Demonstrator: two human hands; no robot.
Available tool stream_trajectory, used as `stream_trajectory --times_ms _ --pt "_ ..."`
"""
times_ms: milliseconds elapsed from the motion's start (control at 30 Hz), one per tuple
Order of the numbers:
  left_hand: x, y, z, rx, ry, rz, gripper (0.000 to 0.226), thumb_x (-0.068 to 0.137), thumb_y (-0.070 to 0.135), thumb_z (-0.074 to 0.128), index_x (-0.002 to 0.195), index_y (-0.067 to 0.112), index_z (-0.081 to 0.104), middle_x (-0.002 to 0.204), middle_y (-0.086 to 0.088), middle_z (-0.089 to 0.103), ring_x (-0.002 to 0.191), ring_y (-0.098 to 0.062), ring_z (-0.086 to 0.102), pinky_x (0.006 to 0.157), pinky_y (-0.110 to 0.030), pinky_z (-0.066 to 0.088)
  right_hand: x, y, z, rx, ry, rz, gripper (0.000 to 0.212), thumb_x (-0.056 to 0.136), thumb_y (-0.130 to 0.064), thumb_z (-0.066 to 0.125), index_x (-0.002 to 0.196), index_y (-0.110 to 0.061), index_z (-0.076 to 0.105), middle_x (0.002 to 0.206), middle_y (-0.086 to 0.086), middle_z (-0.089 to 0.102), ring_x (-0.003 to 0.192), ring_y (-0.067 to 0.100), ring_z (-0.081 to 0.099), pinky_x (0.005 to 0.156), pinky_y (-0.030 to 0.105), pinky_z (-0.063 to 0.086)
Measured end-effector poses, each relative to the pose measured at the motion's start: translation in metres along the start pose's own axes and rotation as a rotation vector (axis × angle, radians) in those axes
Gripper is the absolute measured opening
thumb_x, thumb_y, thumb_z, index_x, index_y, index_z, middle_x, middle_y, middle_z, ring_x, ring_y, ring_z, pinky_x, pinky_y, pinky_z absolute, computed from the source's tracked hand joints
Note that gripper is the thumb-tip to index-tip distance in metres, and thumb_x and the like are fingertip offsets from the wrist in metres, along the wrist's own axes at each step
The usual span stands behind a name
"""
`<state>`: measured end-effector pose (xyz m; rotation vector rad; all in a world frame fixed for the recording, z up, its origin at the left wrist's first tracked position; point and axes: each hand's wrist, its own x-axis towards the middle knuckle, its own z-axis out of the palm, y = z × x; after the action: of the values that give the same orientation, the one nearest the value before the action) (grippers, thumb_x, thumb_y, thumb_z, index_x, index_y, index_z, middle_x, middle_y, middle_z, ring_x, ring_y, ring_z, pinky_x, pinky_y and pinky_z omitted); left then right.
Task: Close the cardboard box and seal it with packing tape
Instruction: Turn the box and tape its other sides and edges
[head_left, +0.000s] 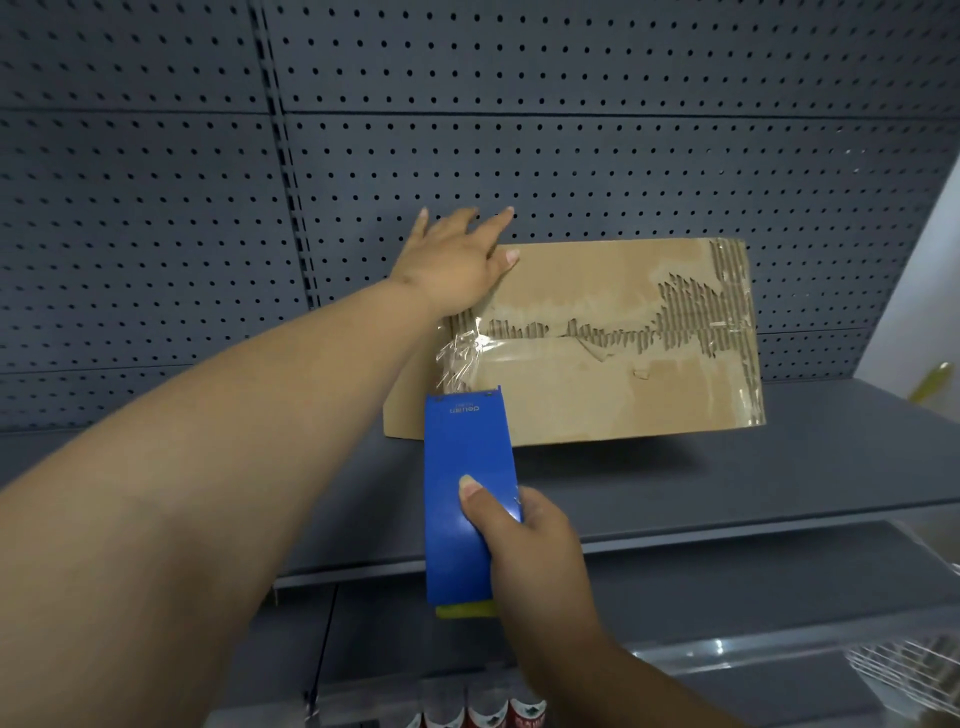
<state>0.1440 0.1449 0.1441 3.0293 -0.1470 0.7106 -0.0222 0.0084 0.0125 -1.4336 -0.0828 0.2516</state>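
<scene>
A closed cardboard box sits on a grey shelf, its top skin torn along the centre seam so the corrugation shows. My left hand lies flat on the box's far left corner, fingers spread. My right hand grips a blue tape dispenser, whose front end meets the box's left edge. Crumpled clear packing tape runs from the dispenser up over that edge onto the seam.
The grey shelf carries the box, with a dark pegboard wall right behind it. A lower shelf holds red-labelled bottles and a wire basket at the lower right. A white wall stands at the far right.
</scene>
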Motion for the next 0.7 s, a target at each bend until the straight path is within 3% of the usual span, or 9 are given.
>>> stream_trajectory --times_ms 100,167,233,300,367,467,533,600,700 --pt "-0.023 -0.001 0.0 0.056 0.156 0.125 0.051 0.099 0.042 0.028 0.147 0.037 0.01 0.158 -0.006 -0.002 0.145 -0.024 -0.004 0.115 -0.044 -0.012 -0.001 0.005 0.0 -0.014 0.006 0.037 0.023 0.087 -0.033 0.062 0.093 -0.011 0.067 0.095 0.009 0.071 0.086 0.024 0.068 0.066 0.037 0.058" --pt "-0.035 -0.003 0.0 0.148 0.156 0.229 0.047 0.1 0.036 0.03 0.146 0.037 0.019 0.157 -0.007 0.007 0.144 -0.028 0.005 0.116 -0.046 -0.006 -0.003 0.006 -0.001 -0.036 0.009 0.038 0.022 0.088 -0.032 0.061 0.093 -0.011 0.065 0.095 0.009 0.069 0.083 0.022 0.067 0.049 0.025 0.052" --pt "-0.044 -0.002 -0.001 0.151 0.19 0.232 0.042 0.099 0.031 0.038 0.141 0.027 0.037 0.147 -0.013 0.029 0.134 -0.034 0.028 0.114 -0.046 0.015 -0.005 0.005 -0.001 -0.045 0.013 0.034 0.022 0.088 -0.032 0.06 0.093 -0.011 0.064 0.096 0.009 0.068 0.082 0.021 0.066 0.042 0.021 0.048" --pt "-0.046 0.001 0.001 0.21 0.319 0.281 0.029 0.094 0.022 0.049 0.118 0.007 0.054 0.119 -0.018 0.052 0.105 -0.037 0.05 0.094 -0.047 0.041 -0.004 0.004 0.0 -0.035 -0.002 0.032 0.022 0.088 -0.032 0.06 0.094 -0.011 0.065 0.096 0.01 0.068 0.082 0.023 0.066 0.044 0.024 0.049" --pt "-0.045 0.0 0.006 0.305 0.361 0.342 0.014 0.088 0.013 0.056 0.096 0.002 0.059 0.094 -0.016 0.059 0.082 -0.035 0.057 0.078 -0.041 0.047 -0.002 0.004 0.001 -0.038 0.0 0.022 0.023 0.088 -0.033 0.061 0.092 -0.012 0.066 0.094 0.01 0.069 0.083 0.024 0.067 0.049 0.029 0.053" --pt "-0.046 0.001 0.01 0.326 0.347 0.335 0.028 0.091 0.023 0.045 0.097 0.008 0.068 0.097 -0.008 0.067 0.093 -0.03 0.063 0.096 -0.041 0.043 0.0 0.003 -0.001 -0.062 0.027 0.0 0.025 0.087 -0.034 0.061 0.091 -0.01 0.066 0.093 0.01 0.07 0.084 0.025 0.068 0.064 0.037 0.058" --pt "-0.051 0.002 0.009 0.295 0.274 0.333 0.044 0.096 0.032 0.031 0.12 0.009 0.06 0.125 -0.008 0.06 0.122 -0.026 0.052 0.11 -0.041 0.028 0.001 0.002 -0.001 -0.075 0.039 -0.017 0.028 0.087 -0.035 0.062 0.09 -0.007 0.065 0.092 0.012 0.07 0.085 0.027 0.068 0.072 0.045 0.058" --pt "-0.054 -0.002 0.011 0.297 0.153 0.3 0.053 0.1 0.038 0.023 0.146 0.012 0.027 0.154 -0.004 0.025 0.143 -0.02 0.017 0.116 -0.037 0.006 0.001 -0.001 -0.001 -0.087 0.038 -0.033 0.029 0.087 -0.036 0.061 0.089 -0.007 0.065 0.092 0.012 0.07 0.085 0.028 0.068 0.075 0.05 0.056" --pt "-0.058 -0.005 0.012 0.301 0.019 0.223 0.064 0.097 0.05 0.015 0.149 0.018 -0.003 0.158 0.0 -0.009 0.144 -0.019 -0.013 0.116 -0.039 -0.006 0.0 -0.003 0.0 -0.09 0.025 -0.045 0.03 0.086 -0.037 0.061 0.089 -0.007 0.065 0.092 0.013 0.069 0.086 0.029 0.067 0.076 0.051 0.055"
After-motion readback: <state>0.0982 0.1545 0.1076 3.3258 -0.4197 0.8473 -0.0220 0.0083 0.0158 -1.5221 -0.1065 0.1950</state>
